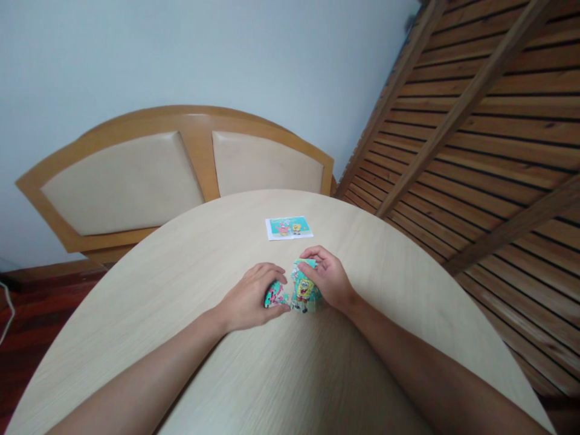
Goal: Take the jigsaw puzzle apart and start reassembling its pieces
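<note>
Two joined sections of a cartoon jigsaw puzzle lie low over the table, a narrow gap between them. My left hand [254,297] curls round the smaller left puzzle section [274,295], which shows a pink figure on turquoise. Its thumb is at the near edge and its fingers are at the far edge. In my right hand [328,279] is the larger right puzzle section [304,289], with a yellow square figure; the thumb presses on its upper face. The right section's left edge is jagged with knobs. Fingers hide part of both sections.
A picture card [290,228] with the same two figures lies beyond my hands on the round pale table [208,241]. Behind the table stands a wooden-framed padded headboard [206,163] against the wall. Slatted wood panelling [453,139] slopes along the right.
</note>
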{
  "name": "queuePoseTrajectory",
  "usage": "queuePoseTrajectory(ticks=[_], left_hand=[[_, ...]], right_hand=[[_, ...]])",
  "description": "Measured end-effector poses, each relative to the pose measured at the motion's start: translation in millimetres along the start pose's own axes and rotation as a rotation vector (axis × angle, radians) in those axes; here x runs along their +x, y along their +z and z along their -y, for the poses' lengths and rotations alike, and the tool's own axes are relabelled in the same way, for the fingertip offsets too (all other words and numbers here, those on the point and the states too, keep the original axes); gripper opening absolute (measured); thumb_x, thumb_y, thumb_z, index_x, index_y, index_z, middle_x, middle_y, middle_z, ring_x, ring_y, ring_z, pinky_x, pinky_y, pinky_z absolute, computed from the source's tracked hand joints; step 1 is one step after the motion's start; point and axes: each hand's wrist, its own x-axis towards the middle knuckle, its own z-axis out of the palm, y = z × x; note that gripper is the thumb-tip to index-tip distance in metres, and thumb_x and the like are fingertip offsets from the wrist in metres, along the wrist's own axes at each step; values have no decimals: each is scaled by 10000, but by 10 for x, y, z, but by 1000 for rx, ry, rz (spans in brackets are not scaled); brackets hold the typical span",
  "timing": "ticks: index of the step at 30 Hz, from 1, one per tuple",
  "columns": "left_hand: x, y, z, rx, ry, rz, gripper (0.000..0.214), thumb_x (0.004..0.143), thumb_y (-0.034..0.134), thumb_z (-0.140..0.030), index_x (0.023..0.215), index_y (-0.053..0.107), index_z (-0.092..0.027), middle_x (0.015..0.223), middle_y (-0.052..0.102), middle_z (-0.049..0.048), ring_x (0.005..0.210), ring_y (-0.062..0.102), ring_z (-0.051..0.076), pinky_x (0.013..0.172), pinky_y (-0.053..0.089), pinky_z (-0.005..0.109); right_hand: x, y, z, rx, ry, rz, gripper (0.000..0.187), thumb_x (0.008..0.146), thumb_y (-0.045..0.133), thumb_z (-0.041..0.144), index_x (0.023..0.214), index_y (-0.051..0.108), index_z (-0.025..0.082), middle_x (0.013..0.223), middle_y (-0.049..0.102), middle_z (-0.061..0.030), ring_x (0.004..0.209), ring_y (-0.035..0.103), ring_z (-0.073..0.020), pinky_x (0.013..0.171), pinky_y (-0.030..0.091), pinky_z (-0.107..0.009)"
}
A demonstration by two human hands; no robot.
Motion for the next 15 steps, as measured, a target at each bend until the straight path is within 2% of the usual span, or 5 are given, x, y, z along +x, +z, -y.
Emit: queuePoseTrajectory(ticks=[4, 6, 8, 12, 15], left_hand=[[14, -20, -27, -100, 12, 2, 90, 936, 595, -297, 957, 634, -218, 1164, 648, 85, 1132, 583, 237, 1015, 458, 417], [16, -17, -28, -104, -13, -25, 120, 954, 552, -286, 958, 648, -213, 1094, 674, 82, 1074, 607, 229, 987, 473, 404], [19, -3, -33, -93, -38, -58, 166, 930, 553, -281, 1037, 655, -205, 1068, 690, 84, 1049, 619, 238, 983, 478, 414], [57, 61, -86, -143, -133, -135, 375, 889, 582, -354, 1213, 621, -169, 1166, 682, 115, 1083, 624, 276, 990, 481, 452], [101, 123, -145, -252, -263, -204, 378, 918, 574, -420, 1169, 641, -146, 1072, 701, 116, 963, 654, 258, 897, 516, 415]], right_hand=[[25, 11, -48, -24, -36, -29, 289, 802, 684, 427, 969, 559, 227, 979, 645, -56, 945, 637, -207, 828, 544, -342], [46, 6, -71, -47, -58, -44, 291, 818, 657, 427, 1003, 551, 229, 1034, 645, -66, 1013, 626, -213, 882, 536, -354], [58, 8, -77, -55, -74, -44, 289, 838, 617, 428, 1039, 542, 233, 1068, 643, -71, 1028, 620, -211, 898, 533, -360], [37, 62, -33, -19, -84, -29, 291, 849, 581, 408, 1087, 528, 249, 1095, 634, -68, 998, 626, -207, 829, 552, -339], [9, 118, 5, 68, -75, 3, 293, 839, 606, 373, 1095, 539, 248, 1086, 634, -54, 913, 643, -183, 789, 560, -322]])
